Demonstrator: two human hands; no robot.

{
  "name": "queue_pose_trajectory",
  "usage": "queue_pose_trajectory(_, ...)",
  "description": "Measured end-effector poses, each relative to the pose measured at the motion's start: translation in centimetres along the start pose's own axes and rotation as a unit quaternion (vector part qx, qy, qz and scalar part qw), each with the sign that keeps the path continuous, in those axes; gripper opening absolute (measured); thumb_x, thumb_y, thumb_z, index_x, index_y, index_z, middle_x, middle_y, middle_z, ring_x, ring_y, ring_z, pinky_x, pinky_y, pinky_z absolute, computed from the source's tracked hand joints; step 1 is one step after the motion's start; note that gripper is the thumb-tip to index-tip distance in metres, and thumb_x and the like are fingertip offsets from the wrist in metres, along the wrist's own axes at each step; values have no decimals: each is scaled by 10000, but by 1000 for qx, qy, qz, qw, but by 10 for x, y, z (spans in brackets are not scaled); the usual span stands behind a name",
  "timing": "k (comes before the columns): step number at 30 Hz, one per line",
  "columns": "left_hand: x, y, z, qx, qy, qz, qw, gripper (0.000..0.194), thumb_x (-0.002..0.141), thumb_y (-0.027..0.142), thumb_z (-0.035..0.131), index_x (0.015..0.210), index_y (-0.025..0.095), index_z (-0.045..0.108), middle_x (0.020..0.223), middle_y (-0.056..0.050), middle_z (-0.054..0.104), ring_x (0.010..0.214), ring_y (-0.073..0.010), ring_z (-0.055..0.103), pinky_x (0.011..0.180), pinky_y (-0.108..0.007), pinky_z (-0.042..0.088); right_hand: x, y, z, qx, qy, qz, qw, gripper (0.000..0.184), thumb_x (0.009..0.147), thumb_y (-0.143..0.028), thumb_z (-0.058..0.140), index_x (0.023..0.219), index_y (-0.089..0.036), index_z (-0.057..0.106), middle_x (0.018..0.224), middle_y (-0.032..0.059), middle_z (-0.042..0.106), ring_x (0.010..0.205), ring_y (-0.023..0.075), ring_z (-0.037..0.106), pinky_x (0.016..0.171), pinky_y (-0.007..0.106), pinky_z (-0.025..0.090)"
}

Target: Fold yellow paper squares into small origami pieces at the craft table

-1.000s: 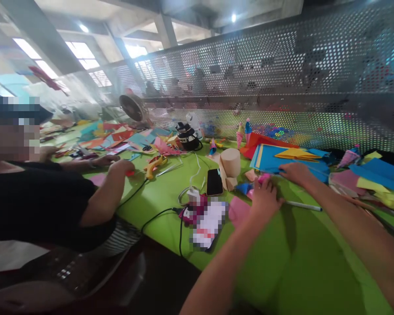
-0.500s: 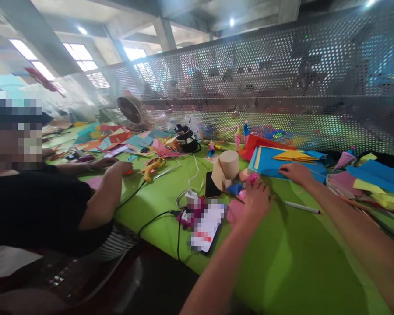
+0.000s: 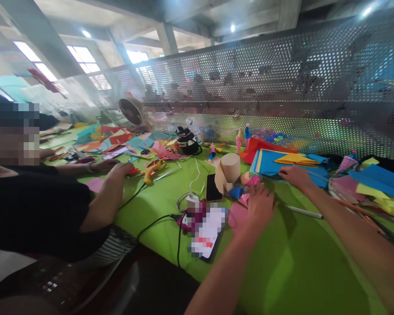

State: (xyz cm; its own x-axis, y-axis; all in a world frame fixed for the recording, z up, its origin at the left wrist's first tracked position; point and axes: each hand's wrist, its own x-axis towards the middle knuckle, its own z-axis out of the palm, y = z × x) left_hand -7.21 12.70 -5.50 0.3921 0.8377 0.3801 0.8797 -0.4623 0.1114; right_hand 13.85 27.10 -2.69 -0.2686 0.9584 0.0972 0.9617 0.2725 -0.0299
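Note:
My left hand point(image 3: 262, 204) lies low over the green table with its fingers apart, next to small pink and blue folded paper pieces. Its fingertips are near a bright pink piece point(image 3: 253, 181), and a blue cone-like piece point(image 3: 235, 192) is just left of it. A flat pink paper point(image 3: 237, 217) shows beside the wrist. At the front edge of a stack of blue paper point(image 3: 265, 164), my right hand point(image 3: 295, 176) has its fingers curled together; whatever is between them is hidden. A white pen point(image 3: 304, 212) rests on the table between my forearms.
A tan paper roll point(image 3: 230, 167), a dark phone point(image 3: 214, 188) and a lit phone point(image 3: 210, 232) lie left of my hands. Cords run to a power strip point(image 3: 187, 218). Beyond are a yellow glue gun point(image 3: 153, 169) and a co-worker's arm point(image 3: 110, 188). A perforated panel point(image 3: 249, 87) stands behind.
My left hand has shifted slightly right and down, its fingers still apart. My right hand stays by the paper stack. The view has tilted a little.

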Motion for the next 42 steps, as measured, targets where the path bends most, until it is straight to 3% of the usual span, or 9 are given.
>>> queue_pose_trajectory(8, -1, 2, -1, -6, -22, 9, 1000, 298, 1063, 388, 544, 1178, 221, 762, 1251, -126, 763, 1481, -336, 507, 1336, -617, 261, 7, 8, 0, 31, 61, 20, 997, 321, 1055, -441, 638, 1249, -195, 709, 1229, 81, 737, 1051, 221, 717, 930, 437, 607)
queue_pose_trajectory(13, -1, 4, -2, -15, -25, 22, 999, 285, 1056, 371, 564, 1166, 203, 765, 1256, -138, 758, 1452, -341, 520, 1338, -631, 248, 9, 3, 2, 16, 131, 34, 991, 375, 1085, -386, 473, 1150, -202, 794, 1253, 142, 748, 1251, 311, 627, 1020, 419, 486)
queue_pose_trajectory(16, -2, 5, -2, -16, -21, 26, 999, 267, 1051, 339, 575, 1169, 190, 763, 1250, -140, 759, 1430, -338, 542, 1342, -626, 242, 10, -3, 7, 8, 142, 57, 988, 405, 1078, -389, 446, 1160, -215, 803, 1229, 153, 754, 1200, 320, 643, 981, 417, 473)
queue_pose_trajectory(20, -2, 5, -2, -14, -22, 25, 999, 264, 1055, 346, 575, 1127, 183, 770, 1206, -132, 769, 1415, -333, 560, 1346, -617, 223, 11, -9, 14, 8, 131, 104, 986, 475, 1108, -413, 338, 1295, -267, 749, 1093, 130, 794, 1020, 304, 716, 882, 414, 500)
queue_pose_trajectory(23, -3, 4, 1, -16, -23, 26, 999, 276, 1058, 352, 564, 1116, 177, 770, 1190, -134, 772, 1443, -339, 541, 1339, -628, 220, 10, -11, 16, 11, 116, 118, 986, 494, 1102, -416, 346, 1472, -235, 619, 1143, 147, 801, 1026, 316, 743, 884, 421, 518)
queue_pose_trajectory(28, -3, 4, 4, -22, -24, 29, 999, 268, 1049, 336, 572, 1137, 169, 763, 1212, -139, 766, 1458, -340, 540, 1347, -634, 189, 3, -10, 14, 11, 56, 63, 996, 625, 1037, -474, 512, 1592, -190, 461, 1227, 146, 805, 1075, 324, 762, 886, 393, 546)
queue_pose_trajectory(33, -3, 5, 0, -15, -20, 27, 999, 258, 1038, 355, 597, 1118, 181, 769, 1213, -133, 773, 1414, -337, 566, 1342, -625, 211, -8, -7, 10, -28, 9, -7, 1000, 736, 1039, -472, 535, 1699, -222, 325, 1218, 158, 814, 1095, 349, 769, 922, 428, 551)
queue_pose_trajectory(37, -3, 4, -2, -12, -19, 27, 999, 239, 1027, 335, 608, 1122, 184, 767, 1224, -131, 769, 1400, -327, 572, 1331, -618, 236, -12, -6, 8, -59, 5, -28, 998, 688, 1056, -391, 506, 1705, -230, 342, 1217, 186, 812, 1096, 363, 771, 908, 443, 557)
queue_pose_trajectory(42, -3, 4, -4, -13, -31, 27, 999, 257, 1024, 331, 601, 1124, 172, 776, 1245, -140, 763, 1430, -330, 545, 1342, -611, 214, -13, -7, 11, -67, 23, -31, 997, 645, 1064, -327, 456, 1697, -229, 377, 1068, 182, 836, 965, 364, 793, 829, 432, 565)
